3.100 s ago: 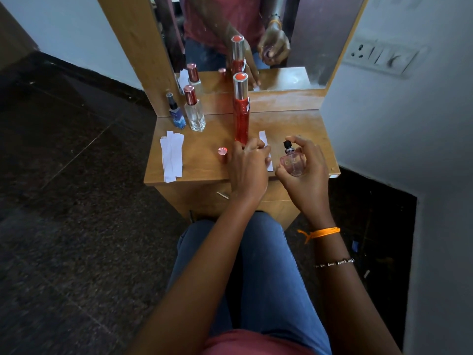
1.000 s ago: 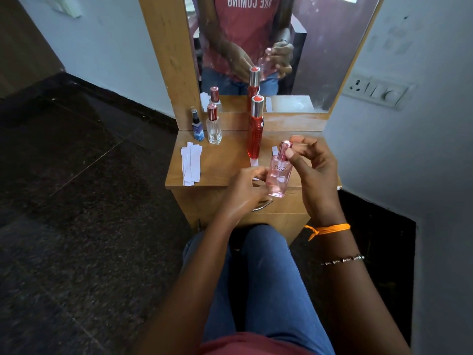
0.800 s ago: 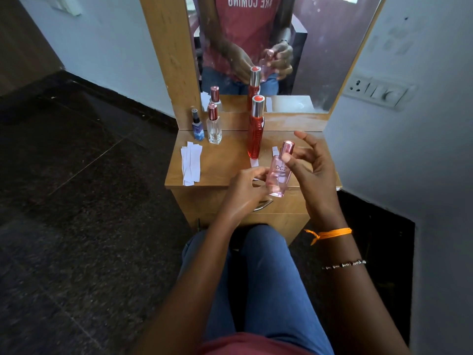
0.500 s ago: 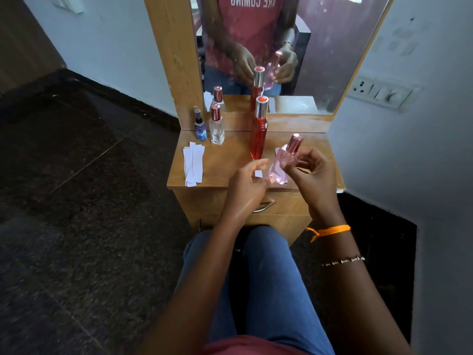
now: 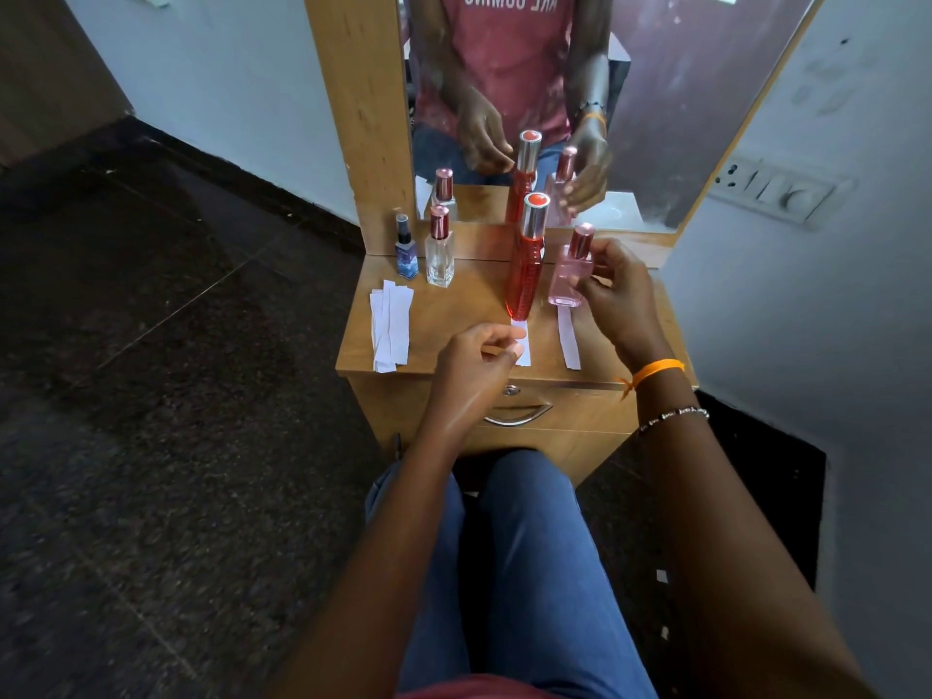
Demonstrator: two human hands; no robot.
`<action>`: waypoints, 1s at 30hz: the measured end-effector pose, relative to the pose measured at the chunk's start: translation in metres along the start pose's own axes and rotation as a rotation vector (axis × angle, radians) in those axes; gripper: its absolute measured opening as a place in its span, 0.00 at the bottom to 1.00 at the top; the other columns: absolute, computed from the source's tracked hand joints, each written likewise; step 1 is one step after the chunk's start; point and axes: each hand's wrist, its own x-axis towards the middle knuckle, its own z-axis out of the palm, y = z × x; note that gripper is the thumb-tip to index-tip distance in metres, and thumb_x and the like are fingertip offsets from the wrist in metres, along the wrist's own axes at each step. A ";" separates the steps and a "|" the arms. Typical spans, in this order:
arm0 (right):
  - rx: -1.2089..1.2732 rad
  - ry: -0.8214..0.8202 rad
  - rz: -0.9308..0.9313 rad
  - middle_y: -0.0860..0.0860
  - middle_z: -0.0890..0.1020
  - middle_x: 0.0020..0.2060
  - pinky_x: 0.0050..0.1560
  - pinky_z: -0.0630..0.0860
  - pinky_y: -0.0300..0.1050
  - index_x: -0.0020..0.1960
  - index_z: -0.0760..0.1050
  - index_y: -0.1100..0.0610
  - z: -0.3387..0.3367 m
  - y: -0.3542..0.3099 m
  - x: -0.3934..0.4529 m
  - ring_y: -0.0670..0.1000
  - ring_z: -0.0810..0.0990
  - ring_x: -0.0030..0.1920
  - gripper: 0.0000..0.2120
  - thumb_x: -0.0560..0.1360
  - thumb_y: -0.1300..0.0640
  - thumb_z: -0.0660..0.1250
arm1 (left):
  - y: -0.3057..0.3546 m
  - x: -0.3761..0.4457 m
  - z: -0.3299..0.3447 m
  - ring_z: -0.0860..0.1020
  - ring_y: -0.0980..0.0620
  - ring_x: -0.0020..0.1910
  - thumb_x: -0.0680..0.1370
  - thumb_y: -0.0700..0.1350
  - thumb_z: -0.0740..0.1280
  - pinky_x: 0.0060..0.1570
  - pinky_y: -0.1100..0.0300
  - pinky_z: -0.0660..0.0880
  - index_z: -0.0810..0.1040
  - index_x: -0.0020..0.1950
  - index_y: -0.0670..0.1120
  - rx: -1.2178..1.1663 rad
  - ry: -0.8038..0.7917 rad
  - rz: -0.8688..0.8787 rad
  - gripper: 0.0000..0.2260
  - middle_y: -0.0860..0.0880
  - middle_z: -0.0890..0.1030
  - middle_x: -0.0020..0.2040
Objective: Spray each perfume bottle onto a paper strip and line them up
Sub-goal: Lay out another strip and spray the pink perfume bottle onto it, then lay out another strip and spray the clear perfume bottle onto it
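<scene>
The right hand (image 5: 618, 295) grips the upright pink bottle (image 5: 570, 274) at its strip's (image 5: 568, 340) far end, while the empty, loosely curled left hand (image 5: 479, 355) is nearer the unused strips (image 5: 391, 325) and unsprayed bottles.

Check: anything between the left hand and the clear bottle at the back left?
Nothing visible. The left hand hovers near the front edge; bare tabletop lies between it and the clear bottle. The tall red bottle stands off to the right.
</scene>
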 end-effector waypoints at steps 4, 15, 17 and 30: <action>0.000 -0.032 0.016 0.58 0.81 0.55 0.58 0.74 0.46 0.59 0.75 0.63 0.000 0.005 0.002 0.53 0.79 0.54 0.13 0.75 0.69 0.64 | -0.002 0.001 0.000 0.75 0.68 0.42 0.76 0.41 0.66 0.37 0.83 0.66 0.81 0.54 0.48 0.016 -0.011 -0.008 0.09 0.57 0.79 0.46; 0.003 0.361 0.032 0.52 0.78 0.47 0.46 0.73 0.32 0.56 0.74 0.61 0.014 -0.001 -0.042 0.48 0.77 0.46 0.11 0.75 0.68 0.62 | -0.006 0.006 -0.019 0.73 0.70 0.44 0.77 0.40 0.64 0.39 0.84 0.65 0.81 0.53 0.50 0.099 0.047 0.012 0.09 0.58 0.79 0.48; 0.034 0.290 0.038 0.52 0.78 0.42 0.44 0.74 0.42 0.49 0.75 0.58 0.033 -0.009 -0.063 0.51 0.77 0.41 0.07 0.75 0.67 0.62 | -0.009 0.009 -0.034 0.73 0.69 0.45 0.77 0.37 0.63 0.41 0.83 0.65 0.80 0.53 0.50 0.126 0.132 0.011 0.11 0.56 0.79 0.51; -0.064 -0.169 0.145 0.56 0.83 0.45 0.49 0.76 0.50 0.48 0.76 0.61 0.147 -0.051 -0.051 0.56 0.80 0.48 0.06 0.71 0.65 0.65 | -0.042 0.006 -0.075 0.77 0.51 0.53 0.75 0.33 0.65 0.47 0.68 0.69 0.77 0.59 0.42 0.344 0.403 -0.096 0.14 0.43 0.76 0.56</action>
